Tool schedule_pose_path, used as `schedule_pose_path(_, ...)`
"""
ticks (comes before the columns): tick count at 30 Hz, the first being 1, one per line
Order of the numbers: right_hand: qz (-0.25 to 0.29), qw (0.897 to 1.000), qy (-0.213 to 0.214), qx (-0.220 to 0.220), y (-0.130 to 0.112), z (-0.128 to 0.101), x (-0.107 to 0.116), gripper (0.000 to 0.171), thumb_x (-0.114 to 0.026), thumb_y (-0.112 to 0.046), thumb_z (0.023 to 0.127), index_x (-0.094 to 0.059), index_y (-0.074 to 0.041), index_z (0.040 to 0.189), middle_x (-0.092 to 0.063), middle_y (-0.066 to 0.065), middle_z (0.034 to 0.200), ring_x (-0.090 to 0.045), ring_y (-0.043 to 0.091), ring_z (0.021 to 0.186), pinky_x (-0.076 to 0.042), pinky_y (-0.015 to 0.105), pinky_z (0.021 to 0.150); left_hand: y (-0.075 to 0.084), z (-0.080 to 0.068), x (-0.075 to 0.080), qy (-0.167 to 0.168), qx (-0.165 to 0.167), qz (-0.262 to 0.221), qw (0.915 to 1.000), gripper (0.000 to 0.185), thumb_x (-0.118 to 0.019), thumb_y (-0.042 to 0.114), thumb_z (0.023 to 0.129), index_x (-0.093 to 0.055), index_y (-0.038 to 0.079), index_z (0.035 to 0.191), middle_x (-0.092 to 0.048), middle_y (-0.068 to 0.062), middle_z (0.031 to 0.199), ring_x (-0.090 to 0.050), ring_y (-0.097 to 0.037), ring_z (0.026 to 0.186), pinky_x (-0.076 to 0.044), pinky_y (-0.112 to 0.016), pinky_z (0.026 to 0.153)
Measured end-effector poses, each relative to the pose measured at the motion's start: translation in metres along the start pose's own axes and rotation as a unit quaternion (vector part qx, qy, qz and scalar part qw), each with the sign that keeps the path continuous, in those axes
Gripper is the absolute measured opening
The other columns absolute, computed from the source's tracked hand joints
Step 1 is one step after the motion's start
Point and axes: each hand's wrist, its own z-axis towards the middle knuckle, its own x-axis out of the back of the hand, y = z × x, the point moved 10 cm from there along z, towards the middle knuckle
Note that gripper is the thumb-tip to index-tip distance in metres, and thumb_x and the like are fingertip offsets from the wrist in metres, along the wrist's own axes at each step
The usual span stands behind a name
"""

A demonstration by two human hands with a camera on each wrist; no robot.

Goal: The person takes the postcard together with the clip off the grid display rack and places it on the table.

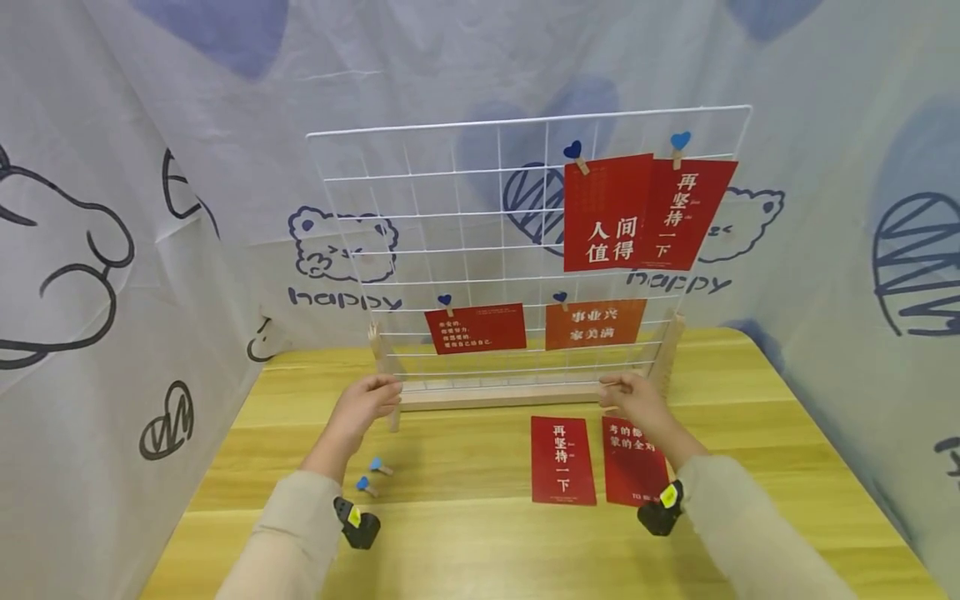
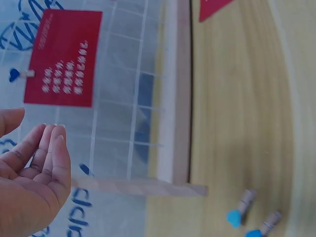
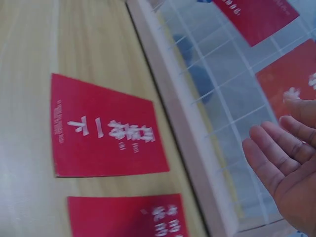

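My left hand hovers in front of the lower left corner of a white wire grid rack, fingers loosely bent and nothing between them. On the right side, my right hand is also free of any object, just above a red card on the table. Beside that card lies another red card. A small red card and an orange card hang low on the grid by dark blue heart clips. Two larger red cards hang at the upper right, also clipped.
Two light-blue heart clips lie on the wooden table, to the right of my left forearm. The grid stands in a wooden base with a post at each side. A patterned cloth surrounds the table.
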Motion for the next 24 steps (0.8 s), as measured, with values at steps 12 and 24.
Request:
schedule_pose_path(12,0.013,1.000,0.006,0.011,-0.042,0.009,0.013,0.037,-0.047,-0.009,0.088,-0.039,0.012,0.118,-0.047,0.029,0.109,-0.051,0.037,0.096,-0.046,0.035,0.077,0.057,0.009,-0.016,-0.026,-0.049,0.003,0.9985,0.038,-0.048,0.020,0.089,-0.045,-0.005,0.117,-0.045,-0.020,0.119,-0.046,-0.031,0.106,-0.037,-0.037,0.090)
schedule_pose_path(24,0.014,1.000,0.017,0.015,-0.076,0.011,0.030,0.042,-0.049,-0.018,0.089,-0.038,0.007,0.120,-0.044,0.027,0.116,-0.050,0.034,0.099,-0.038,0.044,0.086,0.111,0.013,-0.034,-0.052,-0.091,0.013,0.9944,0.037,-0.049,0.023,0.088,-0.046,0.000,0.117,-0.048,-0.014,0.117,-0.047,-0.027,0.105,-0.036,-0.036,0.090)
